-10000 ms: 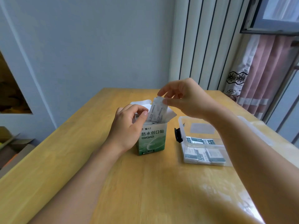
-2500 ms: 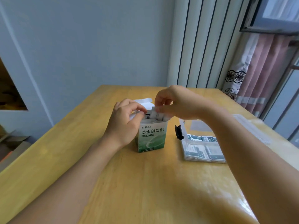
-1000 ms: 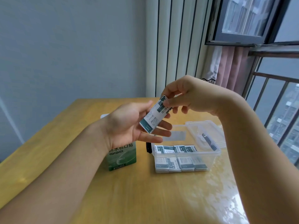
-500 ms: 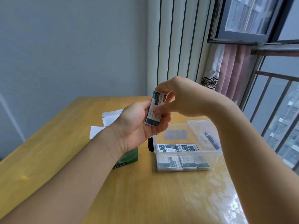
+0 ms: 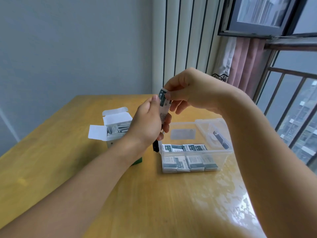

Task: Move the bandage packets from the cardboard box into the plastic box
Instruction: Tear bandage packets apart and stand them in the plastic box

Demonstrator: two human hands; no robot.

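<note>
The surface (image 5: 154,194), a pale wooden top, carries both containers toward its far side. The plastic box (image 5: 223,134) stands open near the right edge, its clear lid hinged back; packets already lie in rows along its near wall. The cardboard box (image 5: 113,127) stands left of it, well apart, flaps open, with more packets upright inside, so the task looks partly done.

Both hands are raised above the gap between the boxes, sharing one small stack of packets (image 5: 163,104) held upright. The left hand (image 5: 147,126) curls its fingers round the lower part of the stack, thumb up along the near face. The right hand (image 5: 192,93) pinches the top end between thumb and forefinger, its other fingers loosely bent below. Neither grip is spread: each is clamped on the stack.

The packets are likely very light, thin and flexible, with smooth wrappers that could slide over one another, so a loose stack may fan out or shed one. Pinching across the flat faces near the middle, or squaring the edges first, seems the safest hold for lowering them into the plastic box.
</note>
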